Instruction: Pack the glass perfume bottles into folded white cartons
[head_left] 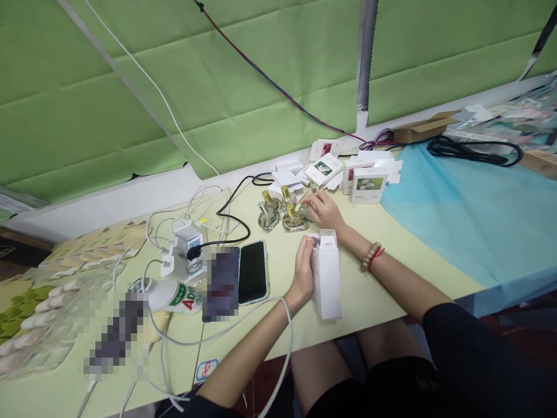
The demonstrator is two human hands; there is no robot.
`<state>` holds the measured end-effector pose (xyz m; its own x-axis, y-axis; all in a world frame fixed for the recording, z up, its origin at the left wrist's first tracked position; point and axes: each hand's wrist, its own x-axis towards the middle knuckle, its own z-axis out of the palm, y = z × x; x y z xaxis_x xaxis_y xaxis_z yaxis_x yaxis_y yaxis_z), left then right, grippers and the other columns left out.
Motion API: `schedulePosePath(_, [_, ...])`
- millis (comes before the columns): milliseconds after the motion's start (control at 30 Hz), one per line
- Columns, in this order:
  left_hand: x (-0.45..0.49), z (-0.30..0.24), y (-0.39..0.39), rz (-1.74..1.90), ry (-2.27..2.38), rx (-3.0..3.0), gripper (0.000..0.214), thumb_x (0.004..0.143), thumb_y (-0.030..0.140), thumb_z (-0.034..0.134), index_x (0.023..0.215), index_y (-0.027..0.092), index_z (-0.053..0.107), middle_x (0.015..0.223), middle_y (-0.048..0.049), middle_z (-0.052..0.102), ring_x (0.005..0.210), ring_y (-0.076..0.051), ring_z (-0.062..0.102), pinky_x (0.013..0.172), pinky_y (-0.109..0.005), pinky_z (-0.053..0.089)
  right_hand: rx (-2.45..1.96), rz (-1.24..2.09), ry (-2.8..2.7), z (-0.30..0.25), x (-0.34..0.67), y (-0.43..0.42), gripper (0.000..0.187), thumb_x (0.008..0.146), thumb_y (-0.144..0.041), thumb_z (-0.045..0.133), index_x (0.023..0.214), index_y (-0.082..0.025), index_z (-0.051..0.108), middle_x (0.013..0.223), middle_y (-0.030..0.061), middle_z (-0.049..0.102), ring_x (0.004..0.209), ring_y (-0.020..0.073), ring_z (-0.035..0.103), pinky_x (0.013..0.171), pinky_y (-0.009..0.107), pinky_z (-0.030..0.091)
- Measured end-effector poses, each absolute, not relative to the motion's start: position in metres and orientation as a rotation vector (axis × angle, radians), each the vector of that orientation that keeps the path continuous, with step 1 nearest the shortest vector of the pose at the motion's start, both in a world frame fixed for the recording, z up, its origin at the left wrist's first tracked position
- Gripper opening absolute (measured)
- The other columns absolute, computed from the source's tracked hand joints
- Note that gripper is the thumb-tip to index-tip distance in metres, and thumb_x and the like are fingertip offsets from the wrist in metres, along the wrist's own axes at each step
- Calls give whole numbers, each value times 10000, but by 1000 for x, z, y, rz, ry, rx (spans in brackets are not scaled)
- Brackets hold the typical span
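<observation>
Gripping box [329, 284], L hand [304, 268]; long axis & flaps [329, 238] fwd; R hand [324, 210] nr bottles [295, 222], grip unclear.

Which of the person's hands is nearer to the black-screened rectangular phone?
Left. The left hand, holding a white cardboard box, is right of the phone; the right hand is farther, by the gold-capped clear glass bottles.

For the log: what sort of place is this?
Probably a small packing or assembly workroom: glass bottles cluster near white cartons, and clear plastic packs lie along the left of the table.
</observation>
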<state>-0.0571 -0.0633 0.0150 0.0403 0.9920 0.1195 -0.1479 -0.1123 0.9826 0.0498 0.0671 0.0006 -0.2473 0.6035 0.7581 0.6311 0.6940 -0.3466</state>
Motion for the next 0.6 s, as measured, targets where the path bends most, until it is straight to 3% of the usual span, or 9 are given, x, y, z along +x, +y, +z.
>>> schedulePosePath(67, [-57,14,-63,1317,998,1203,312,903,428,405,695,198,372,695,18,355,640,-124,328,633,-246,307,-957,-42,-1910,0,50,66,280,944,-219,358,1023,-192,626,989,100,592,932,194,588,822,328,489])
schedulePosePath(233, [-57,13,-63,1329,977,1186,305,905,416,416,697,194,393,698,18,366,649,-123,338,639,-244,316,-932,-84,-1952,-3,50,67,303,932,-182,350,1052,-212,626,1221,77,574,1083,194,548,913,345,455])
schedulePosePath(600, [-57,16,-64,1338,979,1191,315,897,432,422,691,198,376,693,19,351,645,-127,325,630,-249,298,-978,-35,-1807,2,50,63,235,941,-255,394,957,-200,623,1001,93,621,974,218,552,856,359,454])
